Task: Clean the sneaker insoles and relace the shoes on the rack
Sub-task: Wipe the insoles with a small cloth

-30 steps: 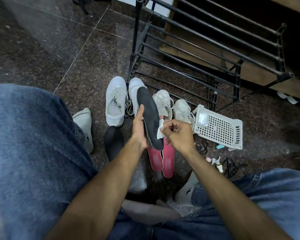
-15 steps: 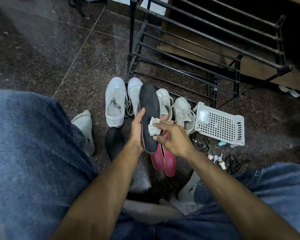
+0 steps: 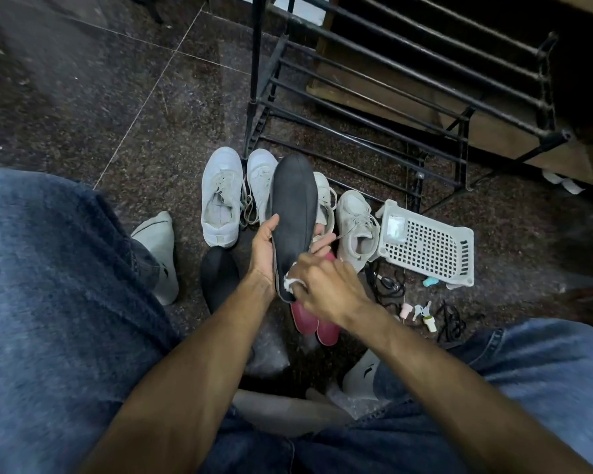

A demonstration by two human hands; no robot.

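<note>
My left hand [image 3: 263, 248] grips a black insole [image 3: 294, 206] by its left edge and holds it upright over the floor. My right hand [image 3: 326, 289] pinches a small white wipe [image 3: 290, 279] and presses it on the insole's lower end. Behind the insole, several white sneakers [image 3: 220, 200] stand in a row on the floor, with loose laces. A second black insole [image 3: 218, 275] lies on the floor left of my wrist. Two pink insoles [image 3: 317, 326] lie under my right hand, partly hidden.
A black metal shoe rack [image 3: 391, 97] stands behind the sneakers. A white perforated basket [image 3: 425, 248] lies on its side at right, with black laces [image 3: 387, 285] and small bottles [image 3: 421, 313] near it. My jeans-clad knees fill both lower corners.
My right hand has slid the wipe down the insole from its middle to its lower end. The left hand keeps the insole upright, now turned more face-on to me.
</note>
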